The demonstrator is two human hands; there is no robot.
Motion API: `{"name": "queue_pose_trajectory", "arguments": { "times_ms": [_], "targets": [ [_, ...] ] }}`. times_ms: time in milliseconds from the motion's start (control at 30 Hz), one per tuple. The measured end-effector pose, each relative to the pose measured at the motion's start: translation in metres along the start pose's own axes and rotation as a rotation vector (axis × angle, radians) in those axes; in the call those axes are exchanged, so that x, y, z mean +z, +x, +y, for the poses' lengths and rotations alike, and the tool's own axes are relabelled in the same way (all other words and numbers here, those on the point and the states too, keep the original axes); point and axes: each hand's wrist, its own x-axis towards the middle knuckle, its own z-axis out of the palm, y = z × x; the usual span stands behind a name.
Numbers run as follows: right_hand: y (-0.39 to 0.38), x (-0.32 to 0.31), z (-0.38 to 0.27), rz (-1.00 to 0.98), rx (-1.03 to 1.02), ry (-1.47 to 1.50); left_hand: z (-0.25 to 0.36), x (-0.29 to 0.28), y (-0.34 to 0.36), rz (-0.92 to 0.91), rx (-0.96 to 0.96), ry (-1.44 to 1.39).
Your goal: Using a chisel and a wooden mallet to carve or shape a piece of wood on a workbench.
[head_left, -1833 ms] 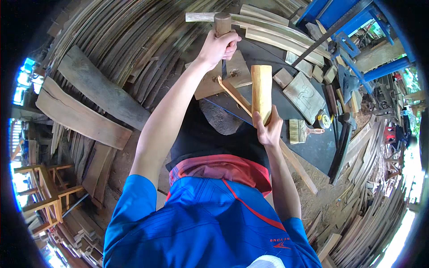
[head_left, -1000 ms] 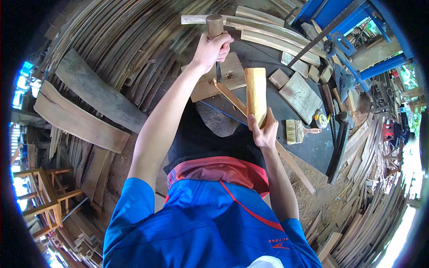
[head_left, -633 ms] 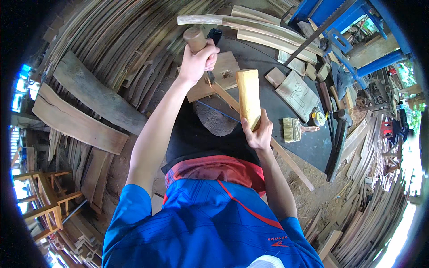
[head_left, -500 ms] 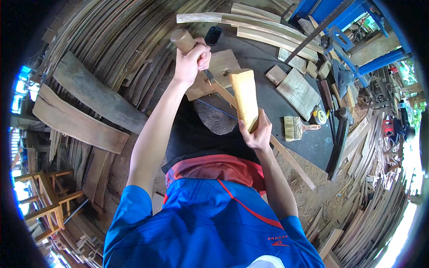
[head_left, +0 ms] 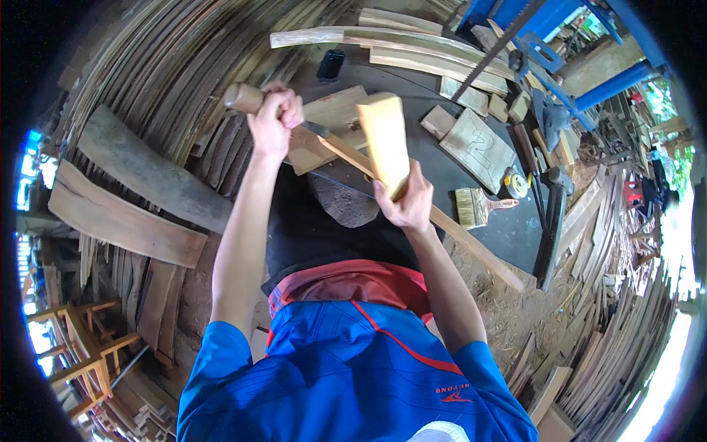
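My left hand [head_left: 276, 121] is closed round a chisel [head_left: 244, 97]. Its thick round wooden handle sticks out to the left of the fist, and the dark blade shows on the other side, by the upper end of a long thin wooden strip [head_left: 475, 250]. Whether blade and strip touch, I cannot tell. In my right hand [head_left: 407, 199] is a tapered pale yellow wooden block [head_left: 386, 144], gripped at its narrow lower end with the wide end up. The strip runs slantwise behind the block and hand. Below its upper part sits a rough grey rounded block [head_left: 342, 200].
On the dark work surface [head_left: 434, 177] lie a flat board [head_left: 325, 110], a marked board [head_left: 479, 151], a paintbrush [head_left: 471, 208], a tape measure [head_left: 515, 184] and a hammer [head_left: 554, 221]. A saw blade [head_left: 501, 46] slants at far right. Stacked planks [head_left: 177, 66] fill the left.
My left hand has shifted left and slightly nearer, and the chisel lies flatter. The block has risen a little in my right hand. The whole view has shifted slightly.
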Motion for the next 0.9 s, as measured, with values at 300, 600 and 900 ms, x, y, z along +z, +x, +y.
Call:
{"name": "queue_pose_trajectory", "arguments": {
  "times_ms": [300, 600, 900],
  "targets": [
    [0.022, 0.012, 0.023, -0.119, -0.287, -0.156, 0.02, -0.021, 0.003, 0.106, 0.011, 0.031],
    [-0.007, 0.01, 0.006, -0.117, -0.361, -0.072, 0.034, -0.023, -0.024, 0.15, 0.017, 0.047],
    [-0.021, 0.006, 0.009, -0.141, -0.065, 0.073, 0.038, -0.019, -0.019, -0.048, 0.019, 0.012]
  ]
}}
